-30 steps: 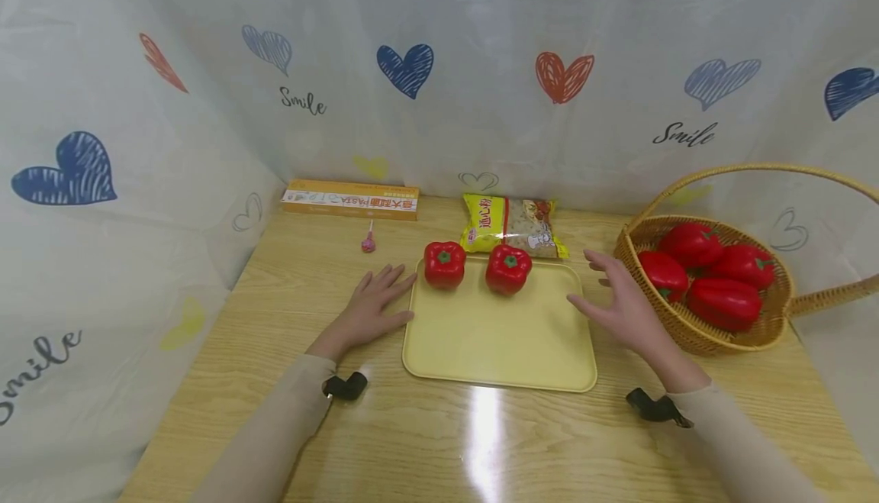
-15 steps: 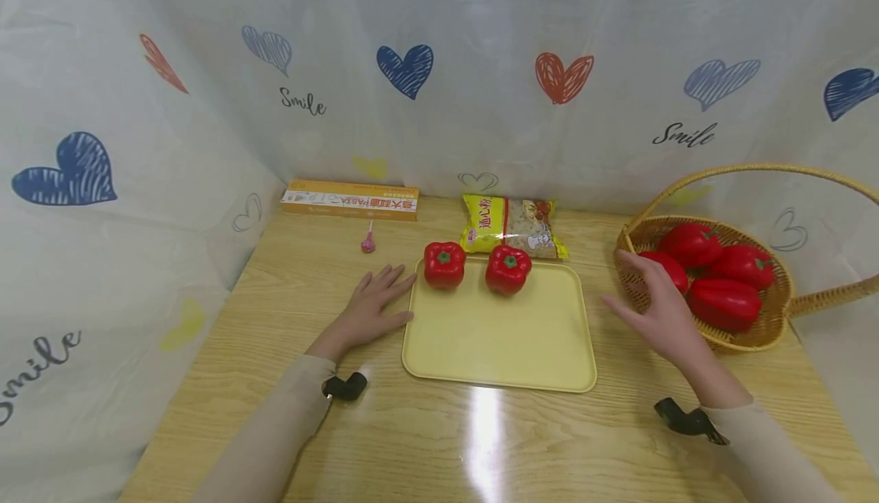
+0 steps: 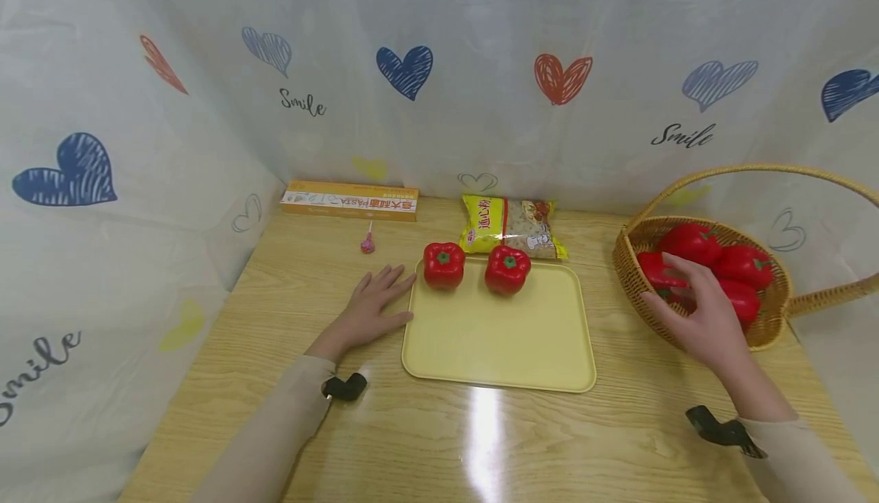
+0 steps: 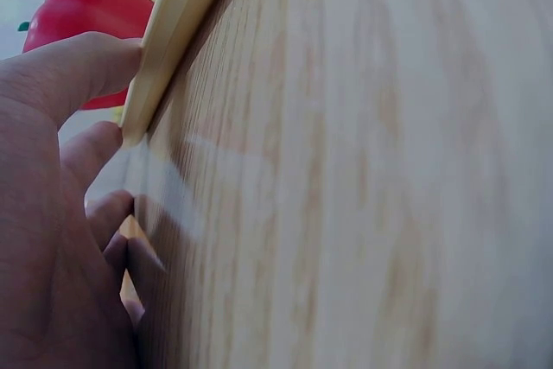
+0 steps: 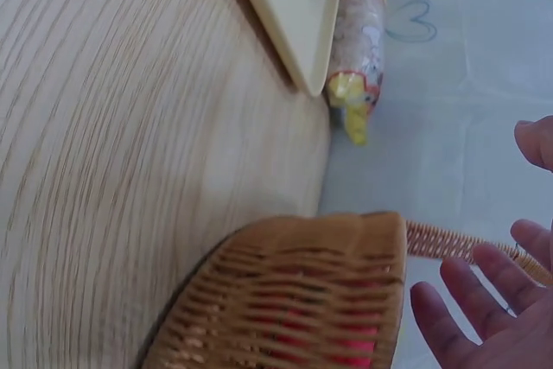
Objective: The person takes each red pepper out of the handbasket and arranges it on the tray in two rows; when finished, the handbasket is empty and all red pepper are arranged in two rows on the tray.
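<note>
My left hand (image 3: 371, 310) lies with fingers spread at the left edge of the yellow tray (image 3: 494, 343). In the left wrist view its thumb and a finger touch the tray's rim (image 4: 160, 58). Two red bell peppers (image 3: 444, 265) with green stems stand at the back of the tray. Over the near left side of the wicker basket (image 3: 779, 320), my right hand (image 3: 710, 324) hovers with loosely bent fingers and nothing in its grasp. Several red peppers (image 3: 690, 243) lie in the basket, partly hidden by that hand. The right wrist view shows the fingers above the basket rim.
Behind the tray lies a yellow pasta bag (image 3: 511, 227). An orange and white pasta box (image 3: 350, 200) sits at the back left, with a lollipop (image 3: 368, 238) in front of it. The basket's tall handle (image 3: 755, 169) arches up at the right. A printed curtain hangs behind.
My right hand has moved right, from beside the tray's right edge to over the basket. The left hand, tray and two bell peppers on it have stayed put.
</note>
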Tool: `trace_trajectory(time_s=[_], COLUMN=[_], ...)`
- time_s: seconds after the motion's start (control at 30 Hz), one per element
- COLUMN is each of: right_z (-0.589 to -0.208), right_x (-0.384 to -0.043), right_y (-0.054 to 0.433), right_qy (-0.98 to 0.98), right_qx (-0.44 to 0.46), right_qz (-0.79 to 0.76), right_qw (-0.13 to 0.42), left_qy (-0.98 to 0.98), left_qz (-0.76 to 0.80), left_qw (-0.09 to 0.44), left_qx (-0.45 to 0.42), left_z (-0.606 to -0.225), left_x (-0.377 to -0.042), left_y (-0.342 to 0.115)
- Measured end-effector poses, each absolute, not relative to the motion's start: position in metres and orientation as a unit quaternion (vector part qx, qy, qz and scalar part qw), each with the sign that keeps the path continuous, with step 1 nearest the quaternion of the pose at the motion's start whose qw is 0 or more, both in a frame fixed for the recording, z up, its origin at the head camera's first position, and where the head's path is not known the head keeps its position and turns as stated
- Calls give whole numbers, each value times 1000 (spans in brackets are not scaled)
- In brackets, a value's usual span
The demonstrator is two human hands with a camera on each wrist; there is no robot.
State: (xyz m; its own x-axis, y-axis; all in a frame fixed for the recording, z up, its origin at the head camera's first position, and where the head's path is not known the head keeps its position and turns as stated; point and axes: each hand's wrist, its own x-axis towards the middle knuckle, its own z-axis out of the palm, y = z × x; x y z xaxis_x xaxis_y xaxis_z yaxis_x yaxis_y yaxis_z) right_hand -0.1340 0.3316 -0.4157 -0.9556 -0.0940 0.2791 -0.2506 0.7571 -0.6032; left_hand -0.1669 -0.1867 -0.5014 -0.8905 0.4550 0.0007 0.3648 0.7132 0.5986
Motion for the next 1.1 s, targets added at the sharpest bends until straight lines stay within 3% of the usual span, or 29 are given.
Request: trace_trajectory(time_s=[1.1], right_z=[-436], right_x=[-136], right_y=[423], right_qy=[-953], right_qx=[11], right_qz=[271], right_qw=[132], left_qy=[924], left_qz=[302], left_qw=[78], left_qx=[221], left_z=[-504], left_x=[-167], left_y=[-188])
